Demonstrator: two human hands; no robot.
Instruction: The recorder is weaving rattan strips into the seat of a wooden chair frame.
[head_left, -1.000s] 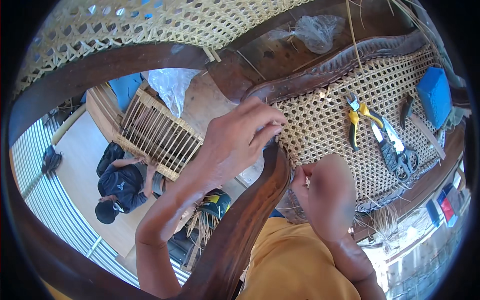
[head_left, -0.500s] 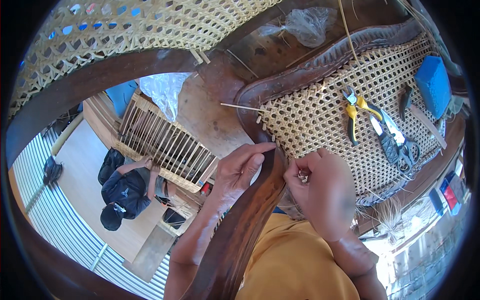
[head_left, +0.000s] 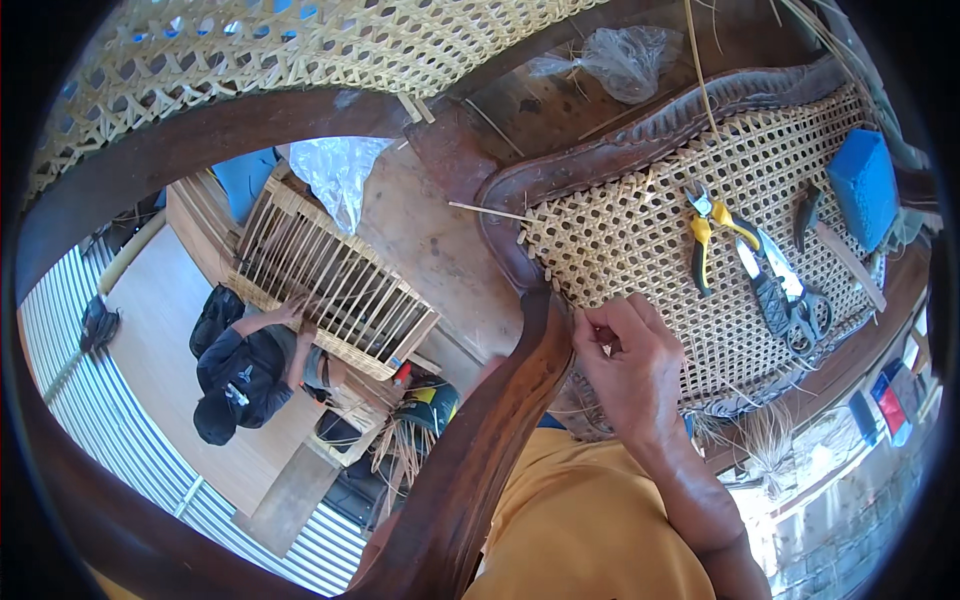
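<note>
My right hand [head_left: 628,365] is closed at the left edge of the woven cane panel [head_left: 640,240], thumb and index finger together beside the curved dark wooden arm [head_left: 450,480]; what they pinch is too small to make out. My left hand [head_left: 488,368] is mostly hidden behind that arm. A pale strand [head_left: 485,209] sticks out from the cane's corner. On the panel lie yellow-handled pliers [head_left: 701,255], scissors [head_left: 808,325], a dark-gripped blade [head_left: 770,300], a dark-handled tool [head_left: 835,240] and a blue block [head_left: 862,190].
Below at left, another person [head_left: 245,390] in dark clothing handles a slatted rattan frame [head_left: 320,280]. Plastic bags [head_left: 335,175] [head_left: 630,65] lie behind the chair. A second cane panel [head_left: 250,50] in dark wood spans the top. Loose fibres [head_left: 770,445] hang at lower right.
My left hand has dropped from the cane corner and moved behind the wooden arm. My right hand has shifted slightly, still closed at the edge.
</note>
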